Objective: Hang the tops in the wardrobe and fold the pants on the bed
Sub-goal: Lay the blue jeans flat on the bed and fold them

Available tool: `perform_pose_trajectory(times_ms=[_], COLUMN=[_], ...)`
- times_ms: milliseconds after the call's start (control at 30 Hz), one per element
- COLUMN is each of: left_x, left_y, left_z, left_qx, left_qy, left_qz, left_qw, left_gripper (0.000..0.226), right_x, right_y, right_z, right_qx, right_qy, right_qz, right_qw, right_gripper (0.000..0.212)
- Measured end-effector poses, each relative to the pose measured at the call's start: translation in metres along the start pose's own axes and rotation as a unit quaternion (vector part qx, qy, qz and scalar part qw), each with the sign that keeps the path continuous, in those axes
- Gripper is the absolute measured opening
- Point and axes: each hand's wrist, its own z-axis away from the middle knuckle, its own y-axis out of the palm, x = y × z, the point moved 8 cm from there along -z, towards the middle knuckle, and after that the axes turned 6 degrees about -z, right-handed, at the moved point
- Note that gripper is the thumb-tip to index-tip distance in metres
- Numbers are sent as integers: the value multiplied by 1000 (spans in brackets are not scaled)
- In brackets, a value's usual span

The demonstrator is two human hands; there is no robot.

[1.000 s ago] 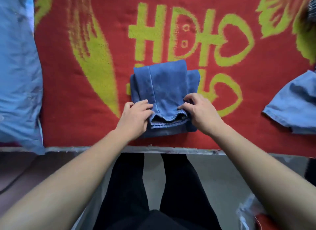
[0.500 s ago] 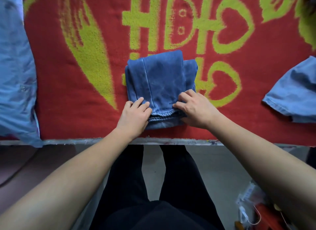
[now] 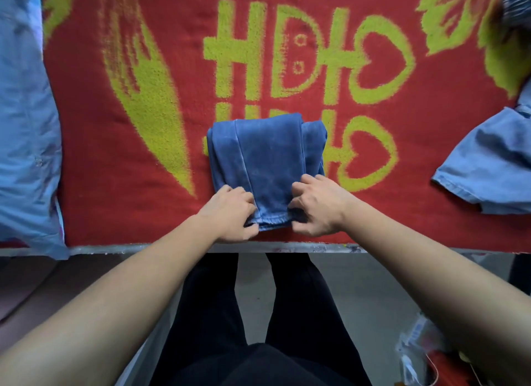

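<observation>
A pair of blue denim pants (image 3: 267, 159) lies folded into a compact stack on the red and yellow blanket (image 3: 129, 184) of the bed, close to its near edge. My left hand (image 3: 230, 210) grips the stack's near left corner, fingers curled round the hem. At the near right corner my right hand (image 3: 316, 207) holds the stack too, with the thumb under the layers and the fingers on top.
A light blue top (image 3: 23, 133) lies along the bed's left side and hangs over the edge. Another light blue garment (image 3: 488, 161) lies at the right. The bed's pale edge (image 3: 115, 249) runs just below my hands. A bag with small items (image 3: 416, 357) sits on the floor, lower right.
Both hands slid toward the stack's near corners and their fingers curled round the hem. The folded pants stayed in place on the blanket.
</observation>
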Motion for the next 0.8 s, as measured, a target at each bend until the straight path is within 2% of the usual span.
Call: perform_pose_trajectory(times_ms=[67,133,200,233,267,333,400,467,600,667,800], left_x=[20,51,80,93,106,124,128,121,100,95,107], left_y=[-16,-46,-82,-91,-93,-87,-73,-58,-36,-31,-37], left_z=[-10,-20,-21,-23,-30,-48,-61,-62,-49,-47,-61], left_qx=[-24,-118,-242,-261,-240,-139,-26,40,74,74,61], left_qy=[-59,-134,-191,-221,-240,-252,-237,-210,-176,-184,-221], left_qz=[122,203,137,116,126,193,207,176,115,111,255], left_qw=[990,963,941,933,932,938,949,961,975,974,939], left_gripper=[41,32,18,30,48,74,80,78,75,70,73], right_x=[-6,-24,-42,-51,-59,-70,-75,-72,-57,-54,-71], right_y=[-21,-49,-88,-105,-116,-124,-115,-99,-61,-60,-91], right_z=[-11,-24,-33,-37,-43,-58,-75,-82,-71,-73,-89], right_qx=[6,-21,-110,-156,-183,-163,-99,-60,-46,-31,-2], right_qy=[34,77,99,108,113,139,155,144,149,158,177], right_qz=[-60,-114,-140,-147,-156,-158,-98,-46,12,-10,-124], right_qw=[998,990,979,971,964,964,978,987,988,987,976], right_gripper=[47,31,27,39,56,84,86,76,78,76,67])
